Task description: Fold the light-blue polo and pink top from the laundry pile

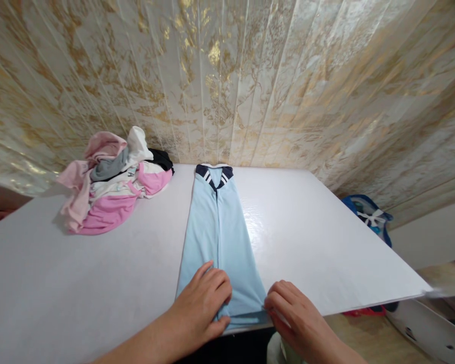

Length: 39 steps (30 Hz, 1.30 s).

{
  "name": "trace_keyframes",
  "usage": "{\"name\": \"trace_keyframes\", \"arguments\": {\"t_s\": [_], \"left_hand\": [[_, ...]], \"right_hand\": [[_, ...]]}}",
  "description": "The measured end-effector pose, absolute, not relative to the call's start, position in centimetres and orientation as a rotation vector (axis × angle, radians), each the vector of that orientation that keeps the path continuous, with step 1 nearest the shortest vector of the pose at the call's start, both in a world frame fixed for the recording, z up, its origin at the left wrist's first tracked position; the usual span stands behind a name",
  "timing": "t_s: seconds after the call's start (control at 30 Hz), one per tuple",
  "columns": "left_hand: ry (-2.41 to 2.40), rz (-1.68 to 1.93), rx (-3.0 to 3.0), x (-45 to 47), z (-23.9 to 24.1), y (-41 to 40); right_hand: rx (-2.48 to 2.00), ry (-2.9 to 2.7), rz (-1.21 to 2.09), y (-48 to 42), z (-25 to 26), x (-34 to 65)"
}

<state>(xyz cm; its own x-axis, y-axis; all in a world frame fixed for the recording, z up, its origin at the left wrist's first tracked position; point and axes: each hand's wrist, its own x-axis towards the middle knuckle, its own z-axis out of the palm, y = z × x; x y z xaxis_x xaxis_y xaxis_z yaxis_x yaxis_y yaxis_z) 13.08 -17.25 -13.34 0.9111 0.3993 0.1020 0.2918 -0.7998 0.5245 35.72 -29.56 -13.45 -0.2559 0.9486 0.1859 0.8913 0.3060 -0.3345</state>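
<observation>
A light blue polo shirt point(231, 237) lies on the white table, its sides folded in to a long narrow shape. The dark navy collar point(226, 177) with white stripes points to the wall, and a seam line runs down the middle. Near its hem, my left hand point(207, 298) rests on the cloth with fingers curled, thumb and fingers closed on the fabric. At the hem's right corner, my right hand point(290, 311) pinches the edge of the shirt. The undersides of both hands are hidden.
Left of the shirt, a heap of pink, white, grey and black clothes point(114, 187) sits on the white table point(299, 237). A gold-patterned curtain point(212, 86) hangs along the table's far edge. Beyond the right edge stands a blue bag point(371, 217); a white object point(428, 328) lies lower down.
</observation>
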Motion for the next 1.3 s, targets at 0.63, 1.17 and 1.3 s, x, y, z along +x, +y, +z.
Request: {"name": "trace_keyframes", "arguments": {"t_s": [0.63,1.17,1.3], "left_hand": [[0.900,0.563,2.658,16.9,-11.3,-3.3],[1.281,0.357,2.708,20.1,-17.2,8.5],[1.306,0.306,2.699,21.0,-17.4,10.8]], "right_hand": [[-1.823,-2.199,0.067,-10.7,-12.0,36.7],[-2.130,-2.001,0.001,1.0,-16.6,37.6],[-2.177,-1.985,0.022,3.2,-16.4,38.1]]}}
